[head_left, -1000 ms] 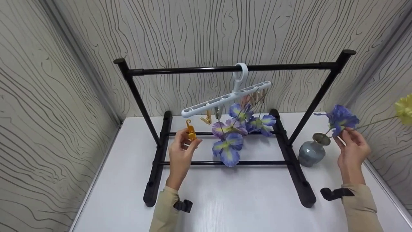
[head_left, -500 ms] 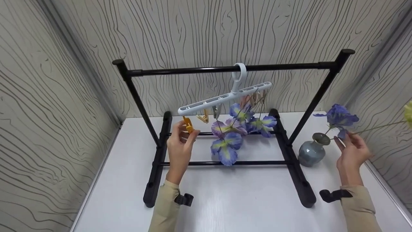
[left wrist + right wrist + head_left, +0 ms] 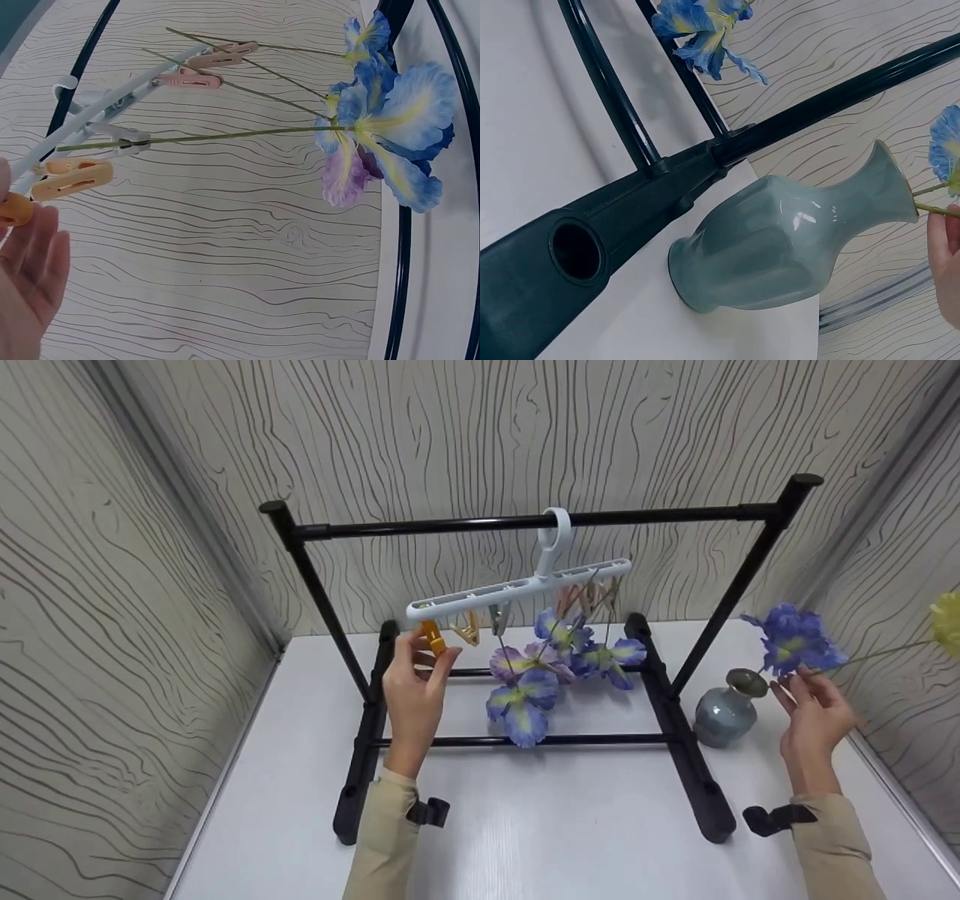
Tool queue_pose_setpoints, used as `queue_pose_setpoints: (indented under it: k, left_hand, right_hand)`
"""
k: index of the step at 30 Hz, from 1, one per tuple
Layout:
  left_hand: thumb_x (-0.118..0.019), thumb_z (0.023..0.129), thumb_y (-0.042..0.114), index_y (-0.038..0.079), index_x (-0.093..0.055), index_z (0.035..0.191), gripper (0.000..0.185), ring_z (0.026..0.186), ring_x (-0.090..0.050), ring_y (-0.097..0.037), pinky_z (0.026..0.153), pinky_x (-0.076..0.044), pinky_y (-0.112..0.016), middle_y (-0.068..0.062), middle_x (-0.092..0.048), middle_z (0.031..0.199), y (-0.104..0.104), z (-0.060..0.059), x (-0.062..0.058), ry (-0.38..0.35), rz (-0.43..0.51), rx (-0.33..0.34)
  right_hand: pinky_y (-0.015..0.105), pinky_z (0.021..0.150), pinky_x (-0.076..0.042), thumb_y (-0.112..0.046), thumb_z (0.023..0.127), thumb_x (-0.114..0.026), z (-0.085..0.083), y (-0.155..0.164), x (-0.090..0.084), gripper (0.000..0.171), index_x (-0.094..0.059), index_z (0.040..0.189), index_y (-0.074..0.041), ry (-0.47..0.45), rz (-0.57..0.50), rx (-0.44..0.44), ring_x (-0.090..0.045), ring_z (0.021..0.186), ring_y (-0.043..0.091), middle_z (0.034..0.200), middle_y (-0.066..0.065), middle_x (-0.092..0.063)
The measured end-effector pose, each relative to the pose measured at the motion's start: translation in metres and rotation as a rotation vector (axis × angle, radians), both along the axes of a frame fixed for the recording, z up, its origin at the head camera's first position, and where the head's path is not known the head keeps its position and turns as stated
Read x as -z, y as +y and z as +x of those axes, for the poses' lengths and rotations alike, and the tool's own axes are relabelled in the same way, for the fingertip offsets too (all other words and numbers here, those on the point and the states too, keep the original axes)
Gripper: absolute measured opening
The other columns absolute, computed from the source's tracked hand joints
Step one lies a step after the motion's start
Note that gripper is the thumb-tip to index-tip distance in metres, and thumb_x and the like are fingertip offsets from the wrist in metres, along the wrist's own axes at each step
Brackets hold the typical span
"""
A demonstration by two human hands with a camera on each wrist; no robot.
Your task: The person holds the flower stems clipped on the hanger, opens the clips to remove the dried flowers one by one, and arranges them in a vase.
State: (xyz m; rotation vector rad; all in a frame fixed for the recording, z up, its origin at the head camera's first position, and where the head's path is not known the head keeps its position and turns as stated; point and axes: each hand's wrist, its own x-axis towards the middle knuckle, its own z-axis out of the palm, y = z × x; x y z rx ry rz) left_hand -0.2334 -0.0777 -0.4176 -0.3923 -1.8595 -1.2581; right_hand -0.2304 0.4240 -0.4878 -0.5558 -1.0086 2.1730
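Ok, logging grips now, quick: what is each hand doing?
Left hand: pinches the orange plastic clip under the white hanger.
Right hand: pinches thin flower stems beside the grey-blue ceramic vase.

Both forearms wear tan long sleeves (image 3: 379, 847), each with a black camera mount (image 3: 429, 812) strapped at the wrist.

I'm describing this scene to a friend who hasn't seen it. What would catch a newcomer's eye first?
Probably the purple-and-yellow flowers hanging head-down by their stems from the white clip hanger on the black rack. Next, the left hand pinching an orange clip at the hanger's left end. On the right, the right hand holds flower stems by the grey-blue vase.
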Motion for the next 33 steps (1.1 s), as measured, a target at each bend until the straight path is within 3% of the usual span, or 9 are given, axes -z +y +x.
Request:
queue_pose_setpoints:
  k: [10,14,18,26,33]
  left_hand:
    - [-0.078,0.094,0.027,0.001,-0.062,0.118,0.039,0.076,-0.068,-0.021,0.056,-0.056,-0.028,-0.010,-0.071,0.093,-0.003,-0.004,0.001,0.052,-0.024,-0.048]
    - [-0.082,0.091,0.022,0.001,-0.062,0.117,0.039,0.076,-0.067,-0.021,0.056,-0.057,-0.030,-0.010,-0.071,0.092,-0.005,-0.004,0.002,0.044,-0.051,-0.060]
    - [-0.085,0.086,0.013,0.001,-0.064,0.117,0.039,0.075,-0.067,-0.021,0.057,-0.057,-0.028,-0.010,-0.071,0.091,-0.006,-0.004,0.003,0.029,-0.067,-0.056]
    - [-0.086,0.085,0.010,0.000,-0.065,0.118,0.041,0.077,-0.066,-0.022,0.057,-0.058,-0.032,-0.011,-0.071,0.091,-0.006,-0.004,0.000,0.030,-0.085,-0.020]
    - [-0.085,0.087,0.014,0.002,-0.065,0.119,0.039,0.074,-0.066,-0.020,0.056,-0.059,-0.034,-0.010,-0.069,0.092,-0.005,-0.004,0.001,0.006,-0.126,-0.022]
  right_hand:
    - [0.028,0.076,-0.060,0.012,0.094,-0.066,-0.001,-0.003,0.006,0.010,-0.074,0.097,0.006,-0.015,0.108,0.008,-0.074,0.078,0.018,0.094,0.010,-0.063]
    - [0.023,0.079,-0.058,0.011,0.097,-0.063,-0.001,-0.004,0.010,0.017,-0.076,0.102,0.002,-0.061,0.234,0.007,-0.073,0.081,0.013,0.093,0.008,-0.064]
    - [0.017,0.078,-0.057,0.008,0.098,-0.063,0.000,-0.004,0.012,0.017,-0.076,0.099,-0.004,-0.119,0.356,0.001,-0.073,0.080,0.008,0.090,0.004,-0.067]
    - [0.012,0.075,-0.055,-0.005,0.101,-0.066,-0.001,-0.002,0.008,0.018,-0.076,0.088,-0.012,-0.212,0.459,0.001,-0.072,0.073,0.002,0.081,-0.004,-0.070]
    - [0.011,0.070,-0.055,-0.002,0.100,-0.063,-0.003,-0.001,0.013,0.016,-0.073,0.090,-0.010,-0.216,0.546,0.038,-0.071,0.067,-0.001,0.073,-0.008,-0.071]
